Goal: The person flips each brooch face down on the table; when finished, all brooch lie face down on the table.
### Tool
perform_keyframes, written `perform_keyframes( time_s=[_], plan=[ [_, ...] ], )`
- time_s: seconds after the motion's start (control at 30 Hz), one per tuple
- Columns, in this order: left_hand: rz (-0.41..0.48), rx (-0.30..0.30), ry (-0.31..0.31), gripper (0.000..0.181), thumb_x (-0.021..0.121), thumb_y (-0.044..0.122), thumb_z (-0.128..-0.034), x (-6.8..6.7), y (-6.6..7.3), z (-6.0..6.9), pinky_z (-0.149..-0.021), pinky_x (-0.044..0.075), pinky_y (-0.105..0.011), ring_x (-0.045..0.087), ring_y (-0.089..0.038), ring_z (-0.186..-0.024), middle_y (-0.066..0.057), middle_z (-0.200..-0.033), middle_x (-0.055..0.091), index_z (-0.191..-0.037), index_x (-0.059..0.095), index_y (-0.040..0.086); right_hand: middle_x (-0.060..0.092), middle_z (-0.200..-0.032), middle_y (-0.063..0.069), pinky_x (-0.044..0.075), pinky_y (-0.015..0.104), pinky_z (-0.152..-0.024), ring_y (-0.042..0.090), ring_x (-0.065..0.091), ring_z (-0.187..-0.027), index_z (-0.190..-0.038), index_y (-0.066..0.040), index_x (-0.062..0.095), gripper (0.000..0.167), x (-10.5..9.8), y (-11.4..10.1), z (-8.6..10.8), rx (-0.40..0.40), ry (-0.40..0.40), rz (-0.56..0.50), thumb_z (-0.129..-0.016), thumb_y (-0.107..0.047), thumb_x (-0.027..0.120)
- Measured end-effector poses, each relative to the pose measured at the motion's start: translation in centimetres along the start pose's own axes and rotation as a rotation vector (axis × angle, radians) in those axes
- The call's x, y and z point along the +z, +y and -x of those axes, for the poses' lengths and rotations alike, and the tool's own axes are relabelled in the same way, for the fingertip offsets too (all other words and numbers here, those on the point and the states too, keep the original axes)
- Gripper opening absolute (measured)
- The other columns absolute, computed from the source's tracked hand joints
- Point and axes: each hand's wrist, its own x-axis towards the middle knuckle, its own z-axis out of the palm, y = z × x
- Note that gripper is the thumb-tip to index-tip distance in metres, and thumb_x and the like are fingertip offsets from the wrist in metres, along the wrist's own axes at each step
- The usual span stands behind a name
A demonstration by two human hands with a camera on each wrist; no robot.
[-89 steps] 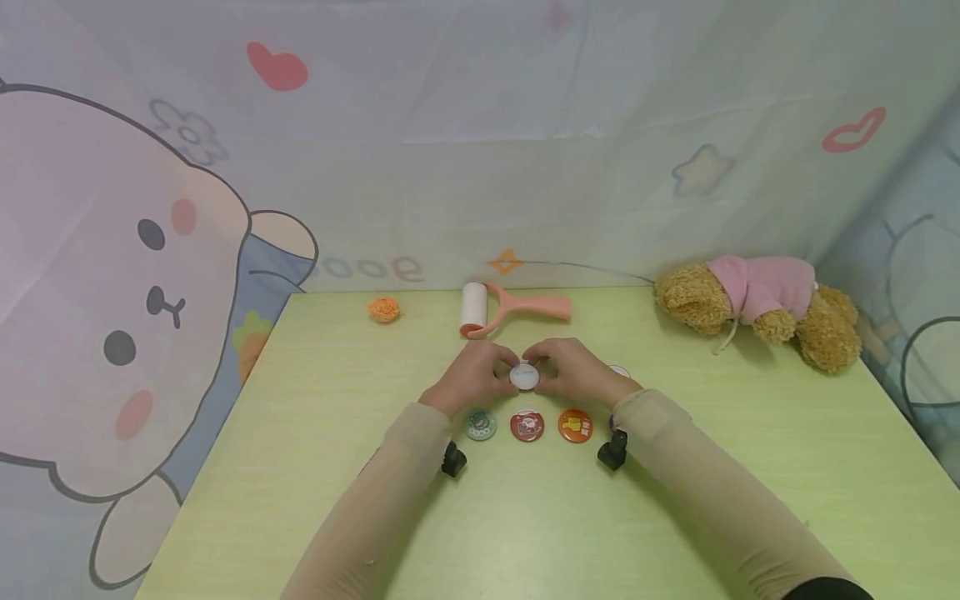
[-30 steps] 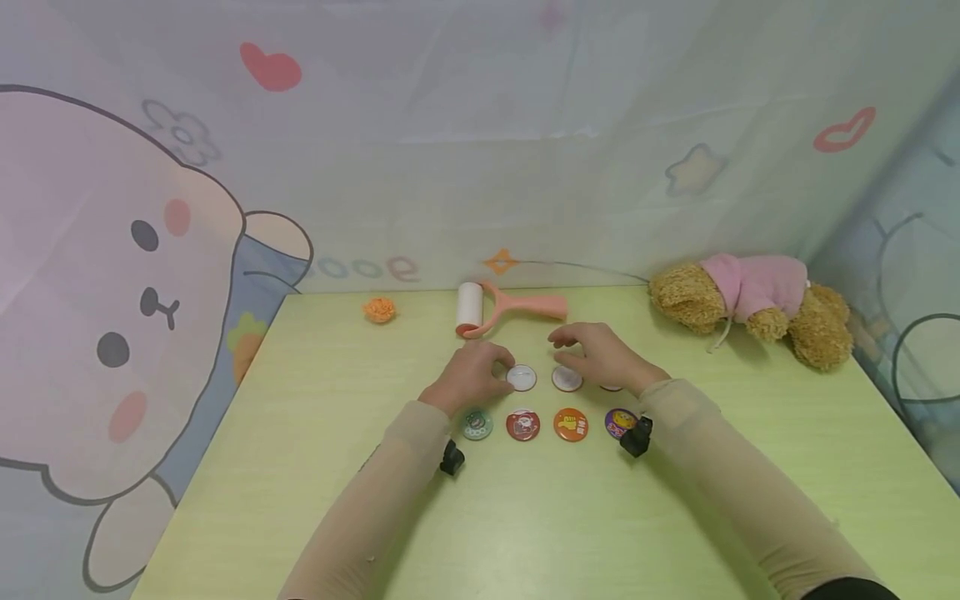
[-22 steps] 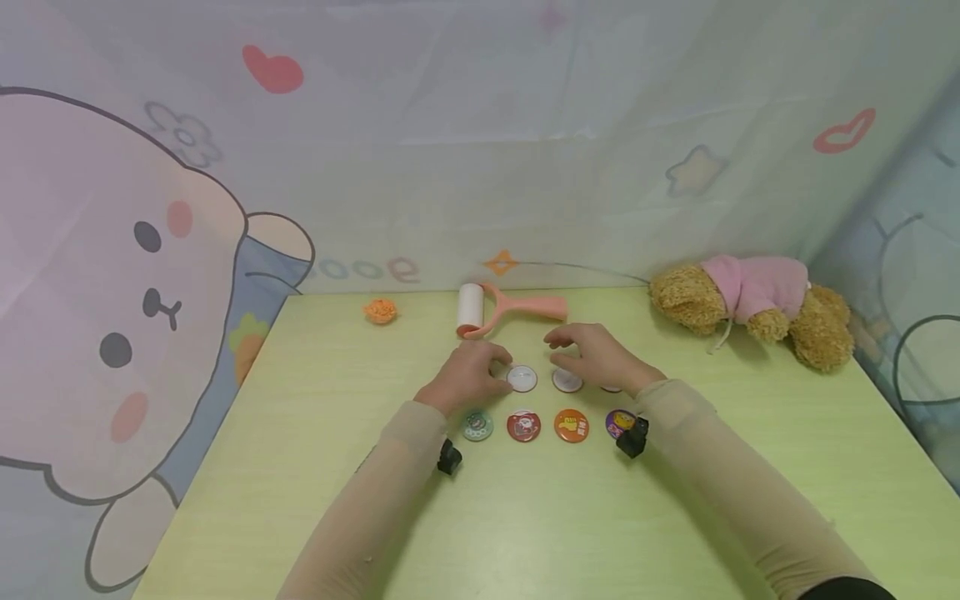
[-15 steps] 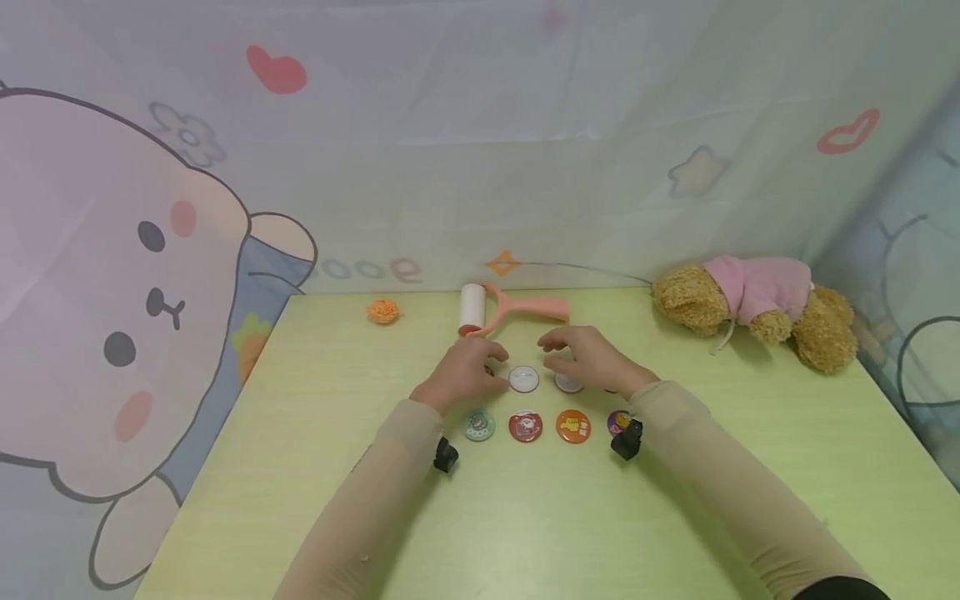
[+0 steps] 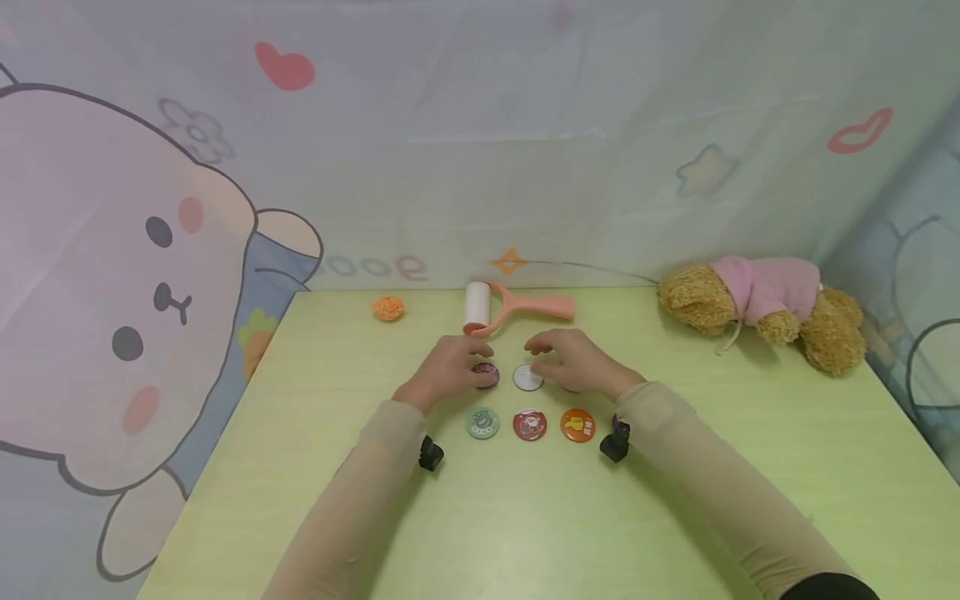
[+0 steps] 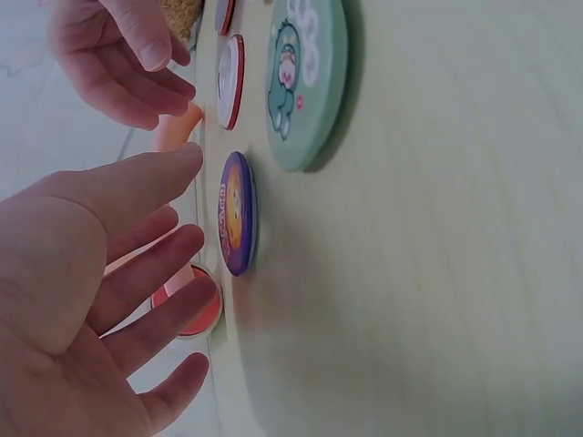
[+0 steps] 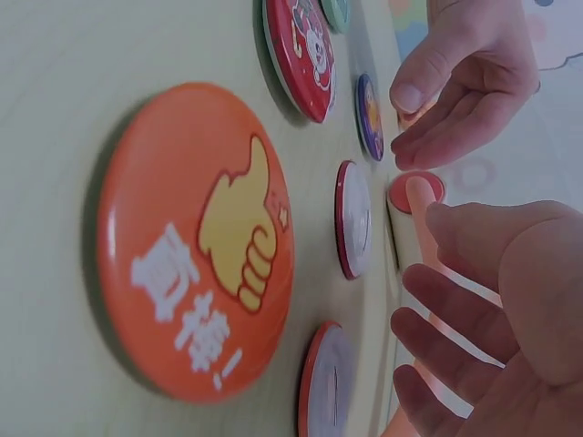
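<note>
My left hand [image 5: 442,372] is beside a purple button badge [image 5: 489,377] in the back row, its fingers spread and holding nothing. My right hand [image 5: 583,364] hovers with loose fingers by a face-down badge [image 5: 528,379], white with a red edge. Under that hand, a second face-down badge [image 7: 332,387] is largely covered in the head view. The front row has a green badge [image 5: 483,423], a red badge [image 5: 529,425] and an orange thumbs-up badge [image 5: 578,425]. Another purple badge [image 5: 615,422] is mostly hidden behind the right wrist camera.
Behind the hands lie a lint roller [image 5: 477,307] with a pink handle and a small orange crumpled ball [image 5: 388,308]. A teddy bear [image 5: 772,287] in a pink top lies at the back right. A printed cloth hangs behind the table [image 5: 480,517].
Both hands gripped a white-backed badge three seconds ago, then let it go. Since then my left hand has drawn left, uncovering the back purple badge. The right hand went right, then came back left.
</note>
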Motion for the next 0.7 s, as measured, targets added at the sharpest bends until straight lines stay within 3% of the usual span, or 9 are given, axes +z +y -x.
perform_keyframes(
  time_s=[0.4,0.7],
  plan=[
    [0.041,-0.026,0.000,0.046,0.089,0.030,-0.0863,-0.5,-0.8,0.6,-0.107,0.051,-0.045,0.068,-0.031,-0.120,-0.009,-0.124,0.076,-0.122,0.076,0.005,0.072,-0.126,0.017,0.050,0.050,-0.108,0.035,0.066,-0.122,-0.128,0.002,0.068,0.032,1.1,-1.7,-0.6,-0.022,-0.013,-0.018,-0.099,-0.011,0.071],
    [0.037,0.007,0.005,0.044,0.087,0.028,-0.0879,-0.7,-1.4,1.2,-0.106,0.052,-0.043,0.069,-0.029,-0.119,-0.011,-0.123,0.076,-0.122,0.075,0.003,0.071,-0.129,0.018,0.049,0.048,-0.110,0.033,0.065,-0.125,-0.130,0.003,0.067,0.038,1.6,-2.5,-1.4,-0.033,-0.047,-0.017,-0.095,-0.008,0.072]
  ],
)
